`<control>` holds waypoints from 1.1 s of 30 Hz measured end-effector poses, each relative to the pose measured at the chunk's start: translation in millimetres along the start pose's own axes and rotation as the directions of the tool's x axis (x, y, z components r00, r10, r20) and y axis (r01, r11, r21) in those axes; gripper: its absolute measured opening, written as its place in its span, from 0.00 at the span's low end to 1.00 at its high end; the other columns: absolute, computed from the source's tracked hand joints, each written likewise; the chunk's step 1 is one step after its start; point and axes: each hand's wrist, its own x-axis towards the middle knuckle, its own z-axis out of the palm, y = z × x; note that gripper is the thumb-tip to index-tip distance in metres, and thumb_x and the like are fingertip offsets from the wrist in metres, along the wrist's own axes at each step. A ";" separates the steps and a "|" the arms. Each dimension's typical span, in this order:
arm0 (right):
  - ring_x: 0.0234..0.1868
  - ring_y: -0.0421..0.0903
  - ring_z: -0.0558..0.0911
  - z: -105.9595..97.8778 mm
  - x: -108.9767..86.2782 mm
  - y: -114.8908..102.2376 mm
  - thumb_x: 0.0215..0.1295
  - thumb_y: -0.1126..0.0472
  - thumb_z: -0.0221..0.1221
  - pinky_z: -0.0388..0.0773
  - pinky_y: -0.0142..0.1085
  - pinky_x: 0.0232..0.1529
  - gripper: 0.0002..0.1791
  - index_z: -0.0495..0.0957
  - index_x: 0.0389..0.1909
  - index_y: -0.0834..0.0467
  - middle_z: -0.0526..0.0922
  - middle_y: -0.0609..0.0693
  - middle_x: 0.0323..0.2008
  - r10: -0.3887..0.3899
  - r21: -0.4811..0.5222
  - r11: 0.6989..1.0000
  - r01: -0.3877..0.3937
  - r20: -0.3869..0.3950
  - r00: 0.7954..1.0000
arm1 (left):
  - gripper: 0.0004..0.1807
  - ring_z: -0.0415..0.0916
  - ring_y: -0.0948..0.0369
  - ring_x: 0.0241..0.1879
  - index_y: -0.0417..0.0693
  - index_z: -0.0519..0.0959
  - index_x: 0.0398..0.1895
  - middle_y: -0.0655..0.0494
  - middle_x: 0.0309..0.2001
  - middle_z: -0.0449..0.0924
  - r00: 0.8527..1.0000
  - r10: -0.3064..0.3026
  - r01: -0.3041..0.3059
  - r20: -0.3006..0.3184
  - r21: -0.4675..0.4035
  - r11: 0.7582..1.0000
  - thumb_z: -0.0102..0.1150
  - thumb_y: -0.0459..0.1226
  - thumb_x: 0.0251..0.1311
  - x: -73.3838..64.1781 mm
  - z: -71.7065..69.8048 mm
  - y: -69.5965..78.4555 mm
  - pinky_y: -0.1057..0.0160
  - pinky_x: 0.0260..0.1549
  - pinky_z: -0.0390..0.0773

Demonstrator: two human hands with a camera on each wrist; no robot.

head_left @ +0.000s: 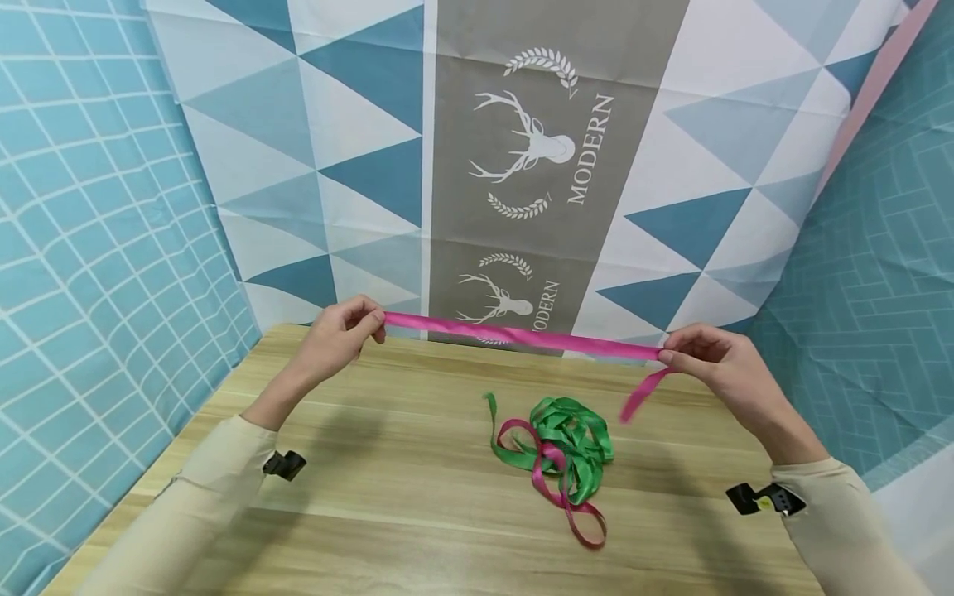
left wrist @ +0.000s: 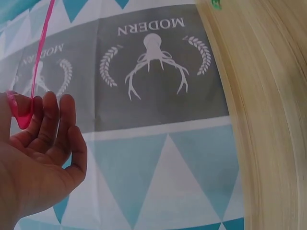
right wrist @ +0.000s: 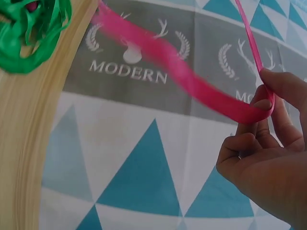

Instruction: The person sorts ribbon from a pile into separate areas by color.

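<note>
A pink ribbon (head_left: 522, 336) is stretched almost level between both hands, above the far part of the table. My left hand (head_left: 339, 335) pinches one end between thumb and forefinger; in the left wrist view the other fingers of that hand (left wrist: 48, 143) are loosely bent. My right hand (head_left: 719, 368) pinches the ribbon near its other end, and a short tail (head_left: 643, 396) hangs down from the fingers. The right wrist view shows the pink ribbon (right wrist: 206, 96) looping over the fingertips of the right hand (right wrist: 268, 148).
On the wooden table (head_left: 387, 497) lies a tangled heap of green ribbon (head_left: 585, 430). A darker pink ribbon (head_left: 547, 488) winds through it, with a loop toward the near side. Patterned cloth (head_left: 373, 165) hangs behind the table, with blue tiled cloth (head_left: 89, 248) at left.
</note>
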 end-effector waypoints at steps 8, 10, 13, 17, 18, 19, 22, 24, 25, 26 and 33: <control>0.30 0.50 0.78 -22.5 -0.5 12.7 0.70 0.55 0.67 0.75 0.36 0.28 0.14 0.81 0.48 0.60 0.82 0.54 0.36 0.041 -0.095 0.995 -0.043 -0.025 0.999 | 0.18 0.67 0.54 0.22 0.46 0.80 0.45 0.47 0.34 0.82 0.995 -0.060 0.064 -0.081 0.043 0.997 0.50 0.51 0.77 6.6 -15.0 -9.5 0.62 0.19 0.68; 0.32 0.50 0.80 -27.4 -0.1 15.4 0.70 0.54 0.66 0.76 0.35 0.31 0.15 0.81 0.48 0.60 0.83 0.55 0.37 0.062 -0.097 0.993 -0.064 -0.026 0.998 | 0.18 0.68 0.54 0.24 0.46 0.80 0.47 0.47 0.36 0.82 0.992 -0.084 0.089 -0.092 0.048 0.995 0.50 0.51 0.77 9.2 -19.2 -15.6 0.62 0.20 0.68; 0.38 0.50 0.82 -32.7 1.5 21.5 0.70 0.53 0.66 0.78 0.35 0.38 0.17 0.81 0.49 0.61 0.83 0.57 0.40 0.086 -0.099 0.991 -0.088 -0.030 0.996 | 0.18 0.69 0.53 0.28 0.46 0.79 0.48 0.46 0.38 0.81 0.988 -0.120 0.126 -0.099 0.053 0.991 0.50 0.50 0.78 13.4 -24.8 -25.9 0.62 0.22 0.68; 0.38 0.49 0.78 -35.3 5.2 35.5 0.70 0.53 0.66 0.77 0.35 0.37 0.17 0.81 0.49 0.62 0.82 0.55 0.42 0.099 -0.082 0.991 -0.102 -0.036 0.994 | 0.21 0.75 0.53 0.34 0.44 0.79 0.49 0.42 0.40 0.81 0.983 -0.160 0.164 -0.095 0.041 0.986 0.50 0.52 0.77 17.5 -30.7 -38.8 0.63 0.29 0.72; 0.39 0.48 0.77 -34.9 7.0 39.6 0.70 0.52 0.66 0.76 0.34 0.37 0.18 0.81 0.50 0.62 0.81 0.54 0.43 0.101 -0.078 0.991 -0.104 -0.035 0.994 | 0.22 0.77 0.53 0.35 0.43 0.79 0.49 0.41 0.40 0.81 0.981 -0.169 0.173 -0.097 0.034 0.984 0.50 0.53 0.77 18.3 -32.0 -41.7 0.65 0.32 0.74; 0.41 0.48 0.77 -34.2 9.6 44.4 0.71 0.52 0.66 0.76 0.33 0.38 0.18 0.80 0.50 0.63 0.81 0.53 0.44 0.106 -0.067 0.992 -0.108 -0.034 0.994 | 0.23 0.78 0.53 0.37 0.42 0.79 0.50 0.40 0.41 0.80 0.979 -0.180 0.182 -0.100 0.021 0.983 0.50 0.53 0.77 19.7 -32.9 -45.1 0.66 0.35 0.76; 0.43 0.48 0.75 -30.2 18.7 59.3 0.71 0.52 0.65 0.76 0.31 0.40 0.20 0.80 0.51 0.64 0.81 0.50 0.44 0.122 -0.014 0.992 -0.123 -0.030 0.992 | 0.24 0.81 0.53 0.40 0.38 0.78 0.53 0.37 0.43 0.79 0.970 -0.213 0.212 -0.117 -0.021 0.977 0.50 0.52 0.77 24.1 -34.7 -57.7 0.66 0.41 0.80; 0.43 0.48 0.74 -27.5 24.9 68.6 0.70 0.53 0.66 0.76 0.31 0.39 0.20 0.79 0.51 0.66 0.81 0.49 0.43 0.146 0.052 0.988 -0.144 -0.028 0.989 | 0.24 0.82 0.54 0.39 0.36 0.77 0.54 0.39 0.42 0.79 0.961 -0.244 0.237 -0.131 -0.069 0.969 0.50 0.50 0.77 27.6 -34.3 -67.6 0.66 0.41 0.81; 0.42 0.48 0.73 -26.6 27.5 73.1 0.70 0.52 0.66 0.75 0.31 0.38 0.20 0.80 0.50 0.65 0.81 0.48 0.42 0.165 0.092 0.982 -0.162 -0.029 0.986 | 0.24 0.82 0.54 0.39 0.34 0.76 0.55 0.41 0.42 0.79 0.956 -0.260 0.249 -0.132 -0.098 0.964 0.51 0.50 0.77 29.7 -33.7 -73.2 0.66 0.41 0.82; 0.41 0.47 0.73 -25.9 29.8 77.5 0.70 0.52 0.66 0.75 0.32 0.36 0.20 0.80 0.50 0.64 0.82 0.47 0.42 0.186 0.131 0.975 -0.180 -0.030 0.982 | 0.25 0.81 0.55 0.39 0.33 0.76 0.55 0.43 0.41 0.80 0.951 -0.278 0.263 -0.133 -0.118 0.958 0.51 0.49 0.77 31.9 -32.8 -78.7 0.66 0.41 0.82; 0.37 0.43 0.76 -27.2 46.1 108.3 0.69 0.61 0.66 0.77 0.31 0.37 0.09 0.84 0.45 0.61 0.82 0.47 0.38 0.278 0.536 0.817 -0.215 -0.038 0.960 | 0.28 0.81 0.53 0.40 0.29 0.74 0.57 0.46 0.40 0.79 0.921 -0.358 0.339 -0.150 -0.142 0.930 0.51 0.50 0.77 47.8 -24.7 -106.0 0.67 0.40 0.82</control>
